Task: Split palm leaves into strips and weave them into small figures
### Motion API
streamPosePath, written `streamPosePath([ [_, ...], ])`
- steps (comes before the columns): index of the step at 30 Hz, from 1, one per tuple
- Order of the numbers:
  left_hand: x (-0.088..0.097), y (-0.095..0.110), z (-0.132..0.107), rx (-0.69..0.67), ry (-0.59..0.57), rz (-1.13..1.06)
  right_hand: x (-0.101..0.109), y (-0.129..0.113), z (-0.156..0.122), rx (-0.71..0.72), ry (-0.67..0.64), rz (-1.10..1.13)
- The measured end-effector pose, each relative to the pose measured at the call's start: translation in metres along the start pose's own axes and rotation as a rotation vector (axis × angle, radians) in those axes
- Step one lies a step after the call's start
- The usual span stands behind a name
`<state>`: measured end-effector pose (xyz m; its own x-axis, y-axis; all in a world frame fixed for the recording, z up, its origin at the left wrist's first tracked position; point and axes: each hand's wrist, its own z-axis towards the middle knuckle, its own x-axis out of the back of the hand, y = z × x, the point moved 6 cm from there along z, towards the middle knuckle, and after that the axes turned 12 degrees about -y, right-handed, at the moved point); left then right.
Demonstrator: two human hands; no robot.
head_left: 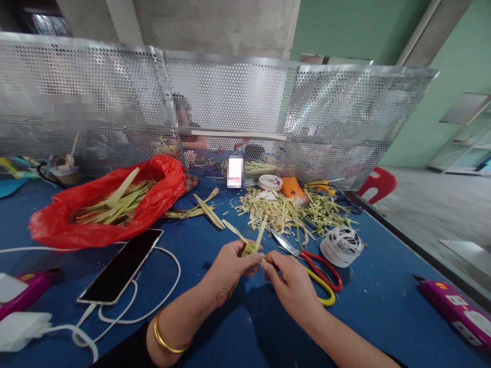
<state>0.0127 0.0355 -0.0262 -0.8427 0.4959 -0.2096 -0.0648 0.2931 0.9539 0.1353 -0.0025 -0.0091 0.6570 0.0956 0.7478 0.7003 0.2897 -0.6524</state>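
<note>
Between my two hands is a small piece of woven leaf strips [250, 249], pale green, with loose strip ends sticking up and away. My left hand [233, 260], with a gold bangle on its wrist, pinches the woven part between thumb and fingers. Close beside it, my right hand [286, 276] has its thumb and fingertips pressed together at the right edge of the weave, on a leaf strip that is mostly hidden. Scissors [303, 251] with red and yellow handles lie just beyond my right hand, blades pointing away to the left.
A red plastic bag [153, 225] of long leaf strips stands left. Leaf scraps [280, 214] are heaped behind the scissors, near a tape roll [270, 182] and a white ribbon roll [341, 247]. A phone [120, 268] with a white cable lies left. Perforated metal screens [230, 97] bound the back.
</note>
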Motion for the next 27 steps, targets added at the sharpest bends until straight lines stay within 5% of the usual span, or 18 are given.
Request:
streamPosePath([
  [17,0.013,0.005,0.004,0.005,0.092,-0.059,0.009,-0.003,-0.004,-0.043,-0.069,0.188],
  [27,0.014,0.002,0.006,0.157,-0.059,-0.163,-0.001,-0.001,-0.003,-0.058,-0.074,0.049],
])
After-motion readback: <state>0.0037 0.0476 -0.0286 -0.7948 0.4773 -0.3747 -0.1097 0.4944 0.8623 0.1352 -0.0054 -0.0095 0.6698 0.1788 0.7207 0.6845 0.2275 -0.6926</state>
